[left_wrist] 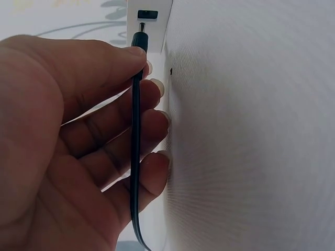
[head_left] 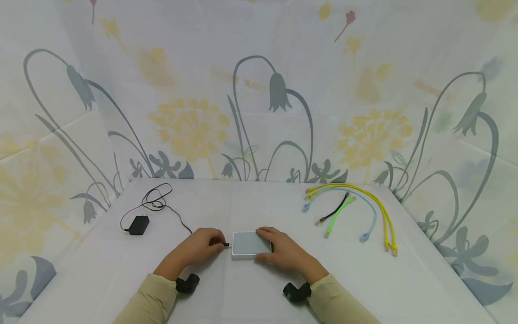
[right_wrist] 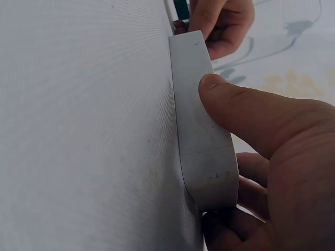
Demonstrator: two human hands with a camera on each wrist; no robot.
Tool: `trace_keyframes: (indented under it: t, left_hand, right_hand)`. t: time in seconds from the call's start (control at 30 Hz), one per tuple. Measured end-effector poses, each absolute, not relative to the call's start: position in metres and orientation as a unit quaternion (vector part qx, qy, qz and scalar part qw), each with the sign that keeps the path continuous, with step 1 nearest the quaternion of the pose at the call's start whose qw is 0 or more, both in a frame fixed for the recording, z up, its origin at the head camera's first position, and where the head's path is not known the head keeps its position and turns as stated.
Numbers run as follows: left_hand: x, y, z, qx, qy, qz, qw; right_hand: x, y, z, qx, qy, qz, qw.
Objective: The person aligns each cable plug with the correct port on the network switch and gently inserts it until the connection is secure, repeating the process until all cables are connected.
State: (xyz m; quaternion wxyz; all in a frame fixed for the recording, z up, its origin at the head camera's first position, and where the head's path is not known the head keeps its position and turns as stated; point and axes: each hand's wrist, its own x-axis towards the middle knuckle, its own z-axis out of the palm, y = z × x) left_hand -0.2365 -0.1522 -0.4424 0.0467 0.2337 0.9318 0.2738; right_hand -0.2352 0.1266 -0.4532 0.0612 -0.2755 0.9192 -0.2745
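A flat white box with a grey top lies on the table between the hands. My right hand holds its right end, thumb against the near side wall and fingers around the far side. My left hand pinches a black barrel plug between thumb and fingers. The plug's metal tip points at the box's left end, close to a dark rectangular port; whether it touches or enters the box I cannot tell. From the plug, the thin black cable runs down across the left palm.
A black power adapter lies at the left, its cable looped behind it. To the right are two yellow cables, a light blue cable, a short black cable and a green cable. Patterned cloth rises behind the table.
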Motion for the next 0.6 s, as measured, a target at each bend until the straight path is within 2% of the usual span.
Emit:
trace_keyframes:
  t: [0.6]
  left_hand:
    - [-0.2374, -0.1496, -0.4425, 0.224, 0.936, 0.266, 0.044]
  right_hand:
    - [-0.2342, 0.1265, -0.453, -0.28, 0.918, -0.275, 0.054]
